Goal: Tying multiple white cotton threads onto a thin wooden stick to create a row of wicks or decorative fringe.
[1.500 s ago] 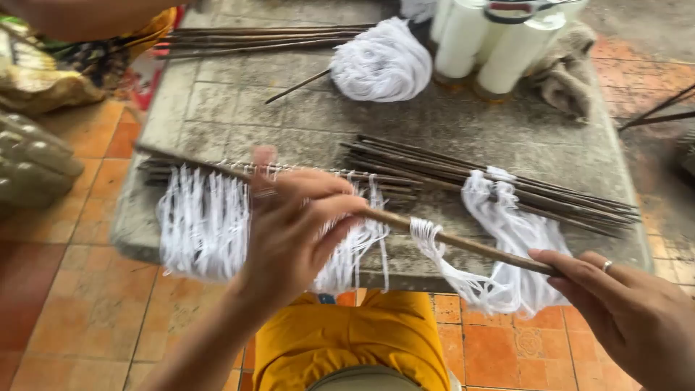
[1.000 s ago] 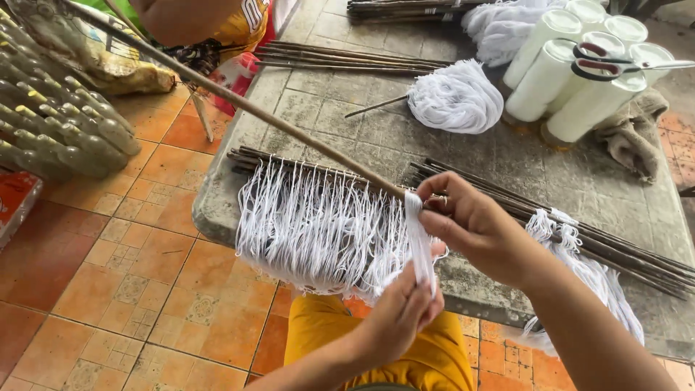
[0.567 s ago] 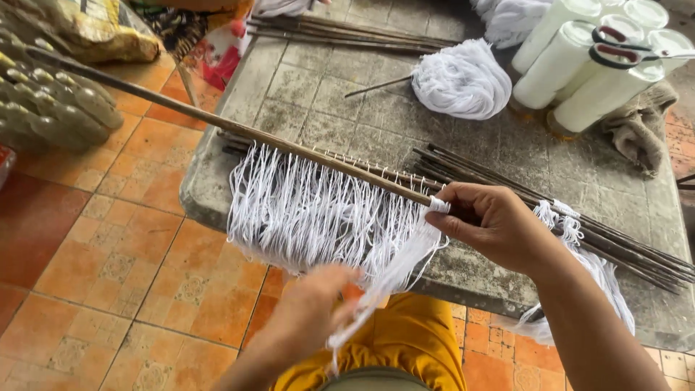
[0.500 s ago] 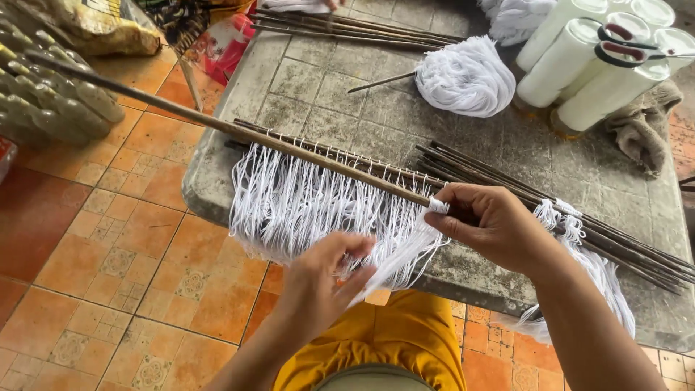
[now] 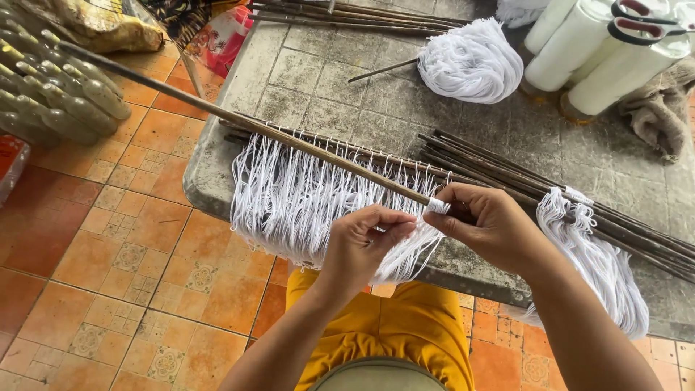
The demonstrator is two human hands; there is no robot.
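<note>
- Right hand (image 5: 489, 224) closed on stick (image 5: 239, 123); thumb and forefinger pinched at a small wrap of white thread (image 5: 437, 205) wound round it.
- Left hand (image 5: 362, 242) just beside the right, fingers curled and pinched together on a few hanging threads below the stick; exact strand count too fine to tell.
- Stick long, thin, brown, stiff; runs from the right-hand grip up and leftward, passing off the table (image 5: 217, 181) over the tiled floor (image 5: 108, 275). Far end near a stack of bottles (image 5: 51, 94).
- Judgement: stick light and rigid but long, so the free end swings wide with any small turn at the grip. Best held near the wrap, as now.
- Fringe (image 5: 304, 203) of white threads hangs off the near table edge from rods lying under the stick. Soft, limp, light; likely to tangle or snag. Best taken in a small pinched bundle close to the stick.
- Second bundle of rods (image 5: 521, 174) lies to the right on the table, with its own hanging tuft (image 5: 601, 268).
- Farther back: loose skein (image 5: 470, 61) with a thin stick through it, white spools (image 5: 601, 58) with scissors (image 5: 644, 22) on top, a grey cloth (image 5: 662, 108), more rods at the far edge.
- Table edge rough, right under the hands; threads drape over it.
- Open room: left over the floor, though the bottles bound the stick's sweep; right side crowded by rods and tuft. Yellow lap (image 5: 398, 333) just below the hands.
</note>
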